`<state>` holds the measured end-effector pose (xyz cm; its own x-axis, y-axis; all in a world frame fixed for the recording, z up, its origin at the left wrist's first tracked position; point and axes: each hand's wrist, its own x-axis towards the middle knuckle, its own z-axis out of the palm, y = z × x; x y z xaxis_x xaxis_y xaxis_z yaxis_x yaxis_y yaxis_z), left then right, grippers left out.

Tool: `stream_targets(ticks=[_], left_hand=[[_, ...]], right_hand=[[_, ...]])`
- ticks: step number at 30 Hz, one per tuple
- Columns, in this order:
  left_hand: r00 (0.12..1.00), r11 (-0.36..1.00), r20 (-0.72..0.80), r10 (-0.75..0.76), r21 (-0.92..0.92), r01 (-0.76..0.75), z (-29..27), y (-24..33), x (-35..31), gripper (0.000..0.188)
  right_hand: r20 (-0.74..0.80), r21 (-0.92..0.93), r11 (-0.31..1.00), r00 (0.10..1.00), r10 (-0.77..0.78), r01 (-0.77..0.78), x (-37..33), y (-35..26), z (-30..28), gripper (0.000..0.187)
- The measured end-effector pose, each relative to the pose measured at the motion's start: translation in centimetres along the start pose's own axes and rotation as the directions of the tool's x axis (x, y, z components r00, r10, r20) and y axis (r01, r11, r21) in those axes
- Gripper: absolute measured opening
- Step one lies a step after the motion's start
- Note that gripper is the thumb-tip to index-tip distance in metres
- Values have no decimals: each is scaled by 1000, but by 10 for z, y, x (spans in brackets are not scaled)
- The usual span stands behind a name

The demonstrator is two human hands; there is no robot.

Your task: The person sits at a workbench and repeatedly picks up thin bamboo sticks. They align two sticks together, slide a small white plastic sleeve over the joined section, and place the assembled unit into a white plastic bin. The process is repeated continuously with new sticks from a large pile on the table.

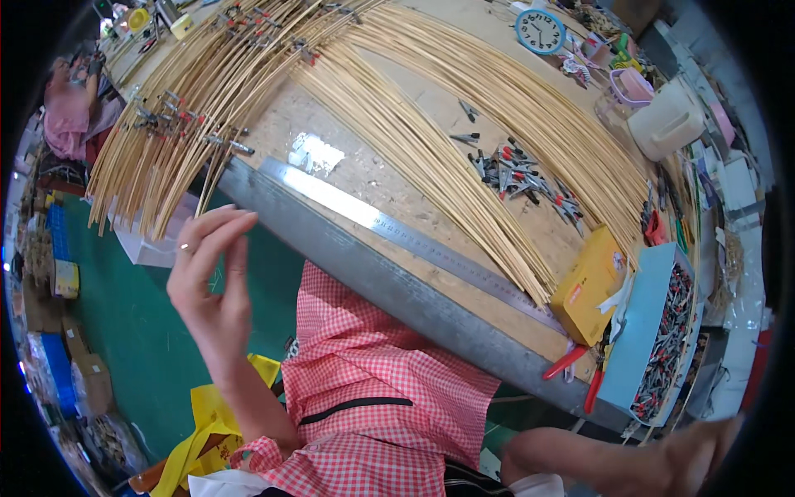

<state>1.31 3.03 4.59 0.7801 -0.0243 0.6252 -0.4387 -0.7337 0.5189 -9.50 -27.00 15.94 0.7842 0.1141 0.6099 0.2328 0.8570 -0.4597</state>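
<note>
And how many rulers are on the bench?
1: the metal ruler lies along the bench's front edge, its right end near the yellow box. Others could be hidden under the strips.

The right hand (696, 457) is smeared by motion blur at the dark lower-right rim, so its fingers can't really be made out. Whether anything thin is pinched in the left hand (203, 302) can't be told either. Fine marks on the steel ruler (414, 240) are too tiny to be read. The gingham apron (381, 455) gets cropped by the bottom edge.
</note>
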Motion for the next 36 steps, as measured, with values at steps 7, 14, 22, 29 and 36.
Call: stream_targets(ticks=[7, 14, 22, 29, 36], left_hand=[[993, 995, 116, 30, -98, -18, 21, 20, -8, 20], [983, 986, 178, 49, -165, -19, 33, 24, -14, 24], [978, 981, 202, 48, -196, -8, 37, 20, -17, 24], [966, 911, 255, -40, -389, 140, 51, 15, -26, 23], [845, 284, 498, -194, -796, 534, 79, 27, -49, 29]], right_hand=[[-351, -786, -474, 918, -184, -396, 25, -2, -175, 21], [-432, -413, -872, 899, -67, -264, -2, -17, -265, 13], [-273, -543, -771, 939, -211, -331, 1, -28, -249, 13], [-377, -690, -530, 870, -317, -492, -25, -20, -155, 12], [-789, -584, 329, 615, -13, -742, -82, 71, -74, 8]])
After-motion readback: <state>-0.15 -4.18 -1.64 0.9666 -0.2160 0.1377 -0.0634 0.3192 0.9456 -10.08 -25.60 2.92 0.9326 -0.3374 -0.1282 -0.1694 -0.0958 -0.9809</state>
